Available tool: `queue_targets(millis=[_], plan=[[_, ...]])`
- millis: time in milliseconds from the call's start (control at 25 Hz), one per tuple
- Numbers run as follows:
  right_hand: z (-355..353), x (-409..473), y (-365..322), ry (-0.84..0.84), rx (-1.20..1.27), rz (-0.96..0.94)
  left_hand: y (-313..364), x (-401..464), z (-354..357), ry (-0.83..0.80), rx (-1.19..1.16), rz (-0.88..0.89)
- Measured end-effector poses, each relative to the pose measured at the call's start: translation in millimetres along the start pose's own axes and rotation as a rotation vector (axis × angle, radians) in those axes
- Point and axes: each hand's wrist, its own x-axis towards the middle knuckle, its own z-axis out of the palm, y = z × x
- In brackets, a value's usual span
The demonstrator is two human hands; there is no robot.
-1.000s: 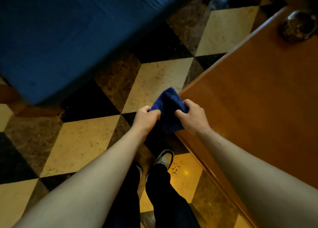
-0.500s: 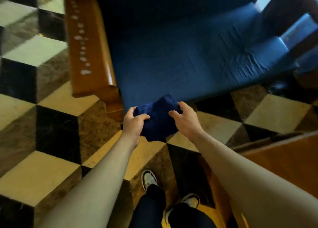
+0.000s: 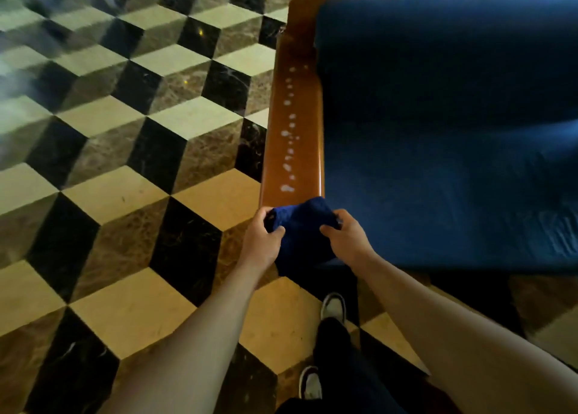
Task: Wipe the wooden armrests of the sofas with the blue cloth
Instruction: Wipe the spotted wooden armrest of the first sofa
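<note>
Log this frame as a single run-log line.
phase: approach | left hand + right hand: both grip blue cloth | cloth at near end of wooden armrest | white spots unwiped

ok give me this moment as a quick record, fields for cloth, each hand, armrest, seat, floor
cloth: blue cloth, bunched, held by both hands in front of the armrest's near end; contact cannot be told
left hand: left hand grips the cloth's left side
right hand: right hand grips the cloth's right side
armrest: wooden armrest, runs away from the viewer, white spots along its top
seat: blue sofa cushion, right of the armrest
floor: cube-pattern tile floor, cream, brown and black
</note>
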Motion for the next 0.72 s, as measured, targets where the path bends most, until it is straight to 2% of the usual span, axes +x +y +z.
queue_targets(millis=[200, 360, 520, 600, 680, 720], plan=[[5.9, 74.9, -10.4, 0.05, 0.004, 0.008, 15.1, 74.8, 6.6, -0.01, 0.052, 0.009], [13.2, 122.7, 1.4, 0.123, 0.044, 0.094, 22.6, 128.0, 38.6, 0.018, 0.201, -0.005], [36.7, 151.1, 16.0, 0.214, -0.03, 0.217, 5.2, 157.5, 64.4, 0.035, 0.299, -0.001], [51.4, 157.5, 20.3, 0.301, -0.141, 0.226, -9.4, 166.1, 64.0, 0.04, 0.332, -0.011], [65.7, 154.3, 19.1, 0.377, -0.293, 0.139, -21.8, 170.7, 55.2, 0.054, 0.39, -0.028], [74.7, 154.6, 17.5, 0.36, -0.353, 0.094, -27.7, 176.0, 50.3, 0.062, 0.424, -0.047]])
